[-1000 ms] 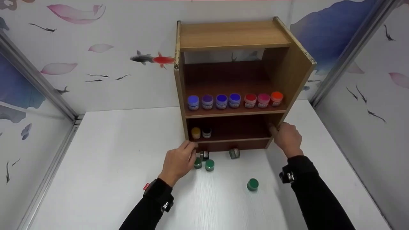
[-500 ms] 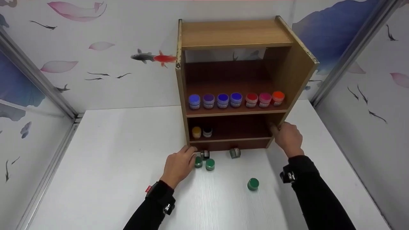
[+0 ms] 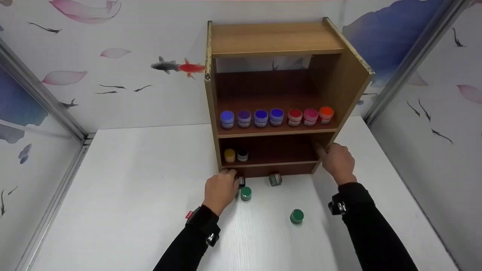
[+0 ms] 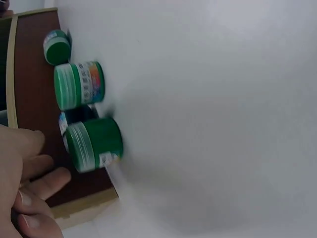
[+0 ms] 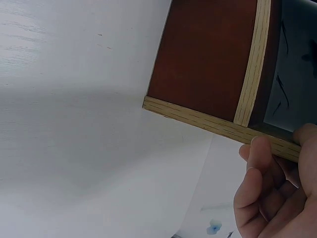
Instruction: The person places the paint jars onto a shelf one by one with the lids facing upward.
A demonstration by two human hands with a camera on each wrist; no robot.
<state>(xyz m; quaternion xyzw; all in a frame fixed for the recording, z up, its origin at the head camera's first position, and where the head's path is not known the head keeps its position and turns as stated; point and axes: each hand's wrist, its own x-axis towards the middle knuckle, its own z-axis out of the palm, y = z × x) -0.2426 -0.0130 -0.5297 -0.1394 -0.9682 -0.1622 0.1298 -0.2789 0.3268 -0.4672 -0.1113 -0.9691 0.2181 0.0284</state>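
My right hand grips the right side panel of a wooden shelf unit, thumb inside the lower compartment and fingers outside. Low at the unit's left front corner is my left hand. Its fingers, loosely bent, reach over the unit's base board with fingertips close beside a green paint jar; nothing is between them. A dark paint jar shows partly hidden behind that one. Another green paint jar stands to its right, and a grey-green paint jar lies on its side by the base.
Several blue, purple, red, pink and orange paint jars line the upper shelf. The lower shelf holds a yellow jar and a black-lidded jar. A single green jar stands nearer on the white table. Printed walls enclose it.
My left hand drops from the lower shelf's edge, then shifts right, now covering most of the leftmost green jar in the head view. The right hand keeps its grip on the panel.
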